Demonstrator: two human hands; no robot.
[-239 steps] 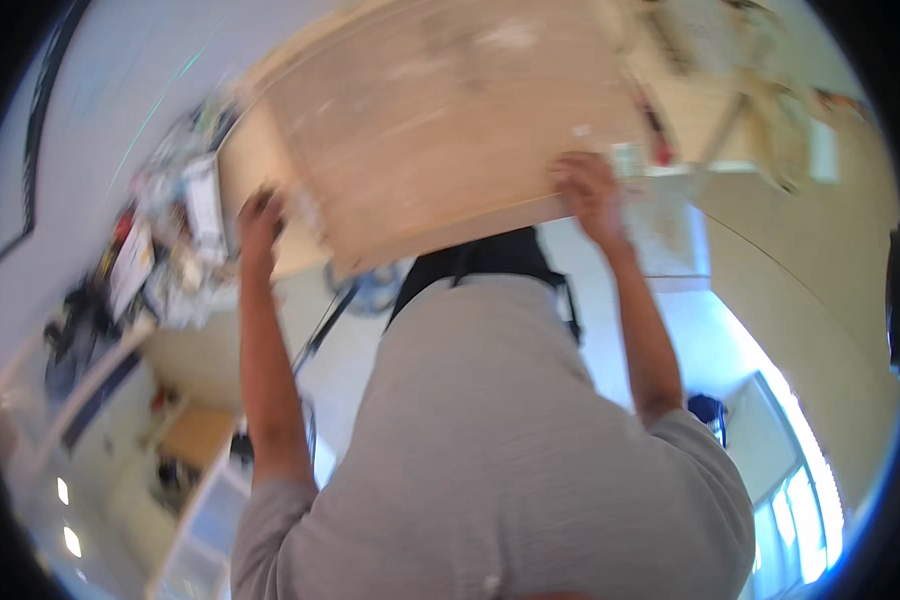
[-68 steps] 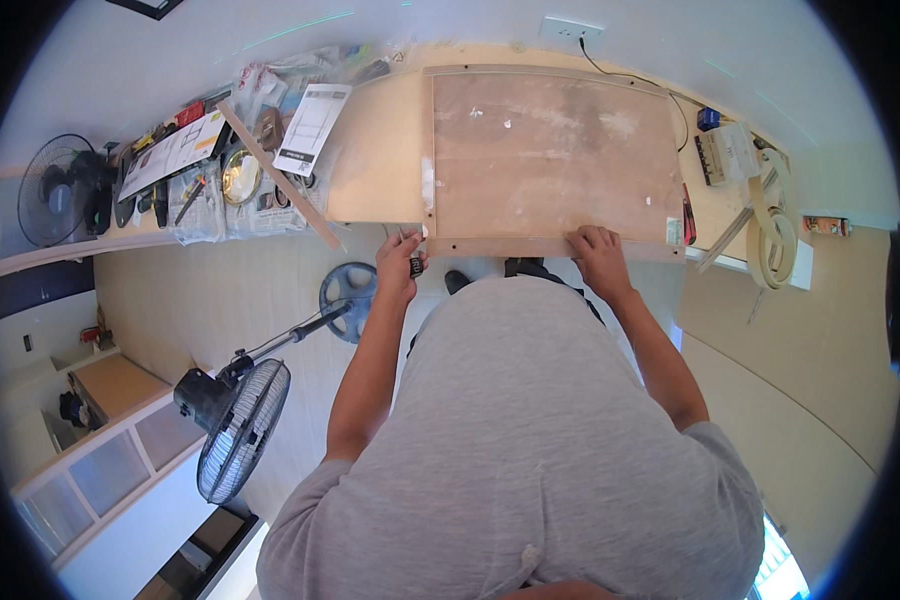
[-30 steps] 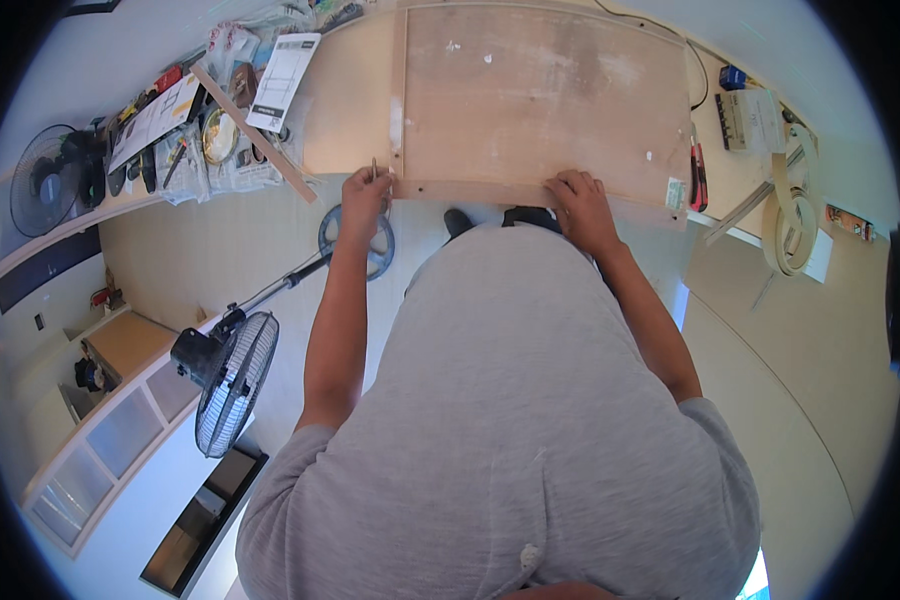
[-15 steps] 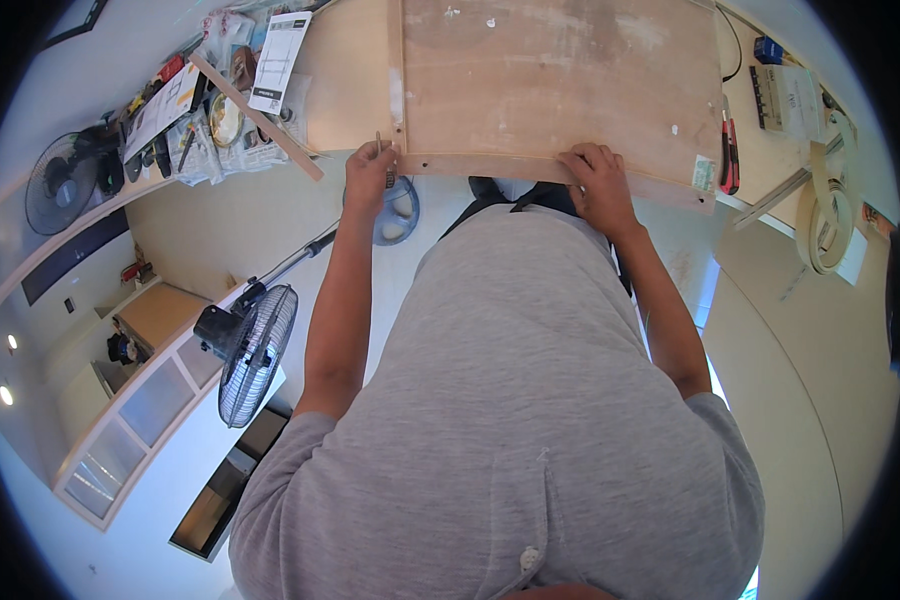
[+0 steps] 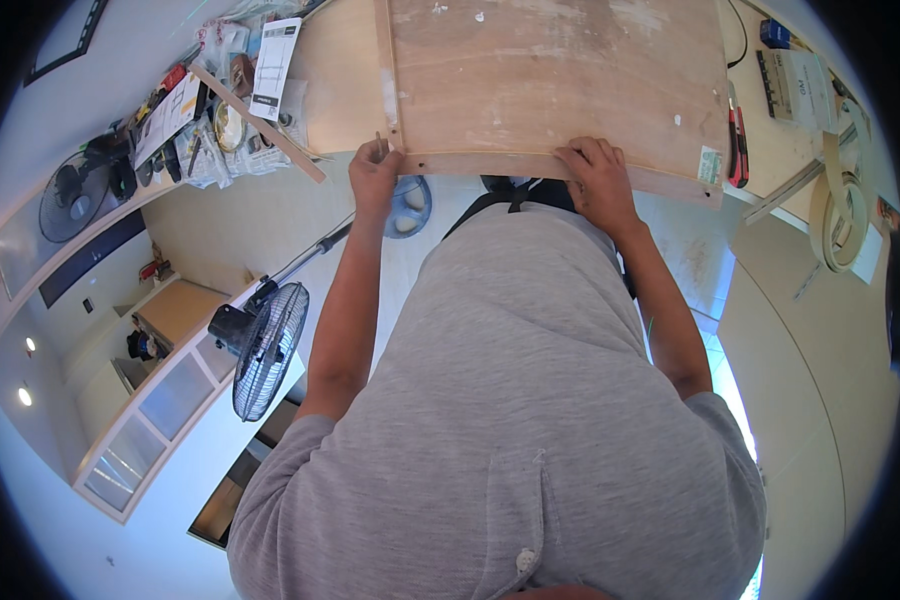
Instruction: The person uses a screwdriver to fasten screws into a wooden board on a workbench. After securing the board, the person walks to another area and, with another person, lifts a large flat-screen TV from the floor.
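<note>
A large flat wooden panel (image 5: pixel 550 85) with raised edge strips and pale smears lies on the workbench in front of me, its front edge toward my body. At its front left corner my left hand (image 5: pixel 374 175) is closed, the fingers pinched round a thin brownish stick (image 5: pixel 378 140) whose tip pokes up. What kind of stick it is cannot be made out. My right hand (image 5: pixel 600 180) grips the front edge strip (image 5: pixel 490 163), right of its middle, fingers curled over the top. A small dark hole shows in the strip near my left hand.
A red and black utility knife (image 5: pixel 737 140) lies just right of the panel. Beyond it are a roll of edge banding (image 5: pixel 838 222) and a box (image 5: pixel 800 85). Leftward lie a wooden strip (image 5: pixel 260 125), papers and tools. A standing fan (image 5: pixel 270 350) is left of my arm.
The view has shifted slightly. A dark ridged thing beside my left fingers, visible before, is now hidden. My right hand keeps its place on the panel's edge.
</note>
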